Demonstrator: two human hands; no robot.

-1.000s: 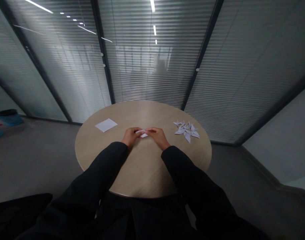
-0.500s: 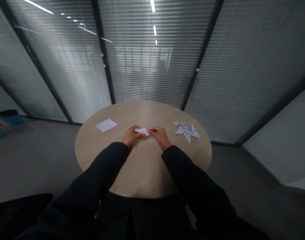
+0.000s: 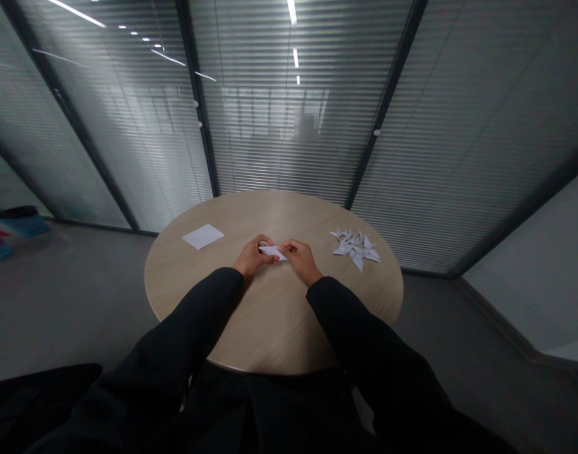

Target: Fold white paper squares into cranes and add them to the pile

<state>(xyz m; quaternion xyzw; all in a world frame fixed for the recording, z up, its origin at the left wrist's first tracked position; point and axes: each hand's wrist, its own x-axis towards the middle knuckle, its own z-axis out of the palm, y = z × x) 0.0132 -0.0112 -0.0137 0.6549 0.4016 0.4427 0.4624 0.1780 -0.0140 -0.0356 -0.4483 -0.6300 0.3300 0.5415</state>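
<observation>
We observe both arms reaching forward over the round wooden table (image 3: 274, 321), in dark sleeves (image 3: 199, 321), forearms converging toward its middle. The left hand (image 3: 251, 258) rests low at the table surface, knuckles up, fingers curled inward; its grip is closed on the left end of a small white folded paper (image 3: 273, 251), pinched between thumb and fingertips. The right hand (image 3: 302, 260) mirrors it, wrist angled inward, its grip likewise closed on the right end of the same piece. The folded paper lies between the two hands near the table's centre; we cannot tell whether it touches the surface or sits just above it. Well apart to the left lies a flat white sheet (image 3: 202, 236). To the right, near the right hand but not touching it, sits a cluster of finished folded pieces (image 3: 356, 247), white and pointed. Behind the table stand glass partitions with blinds (image 3: 279, 113).
</observation>
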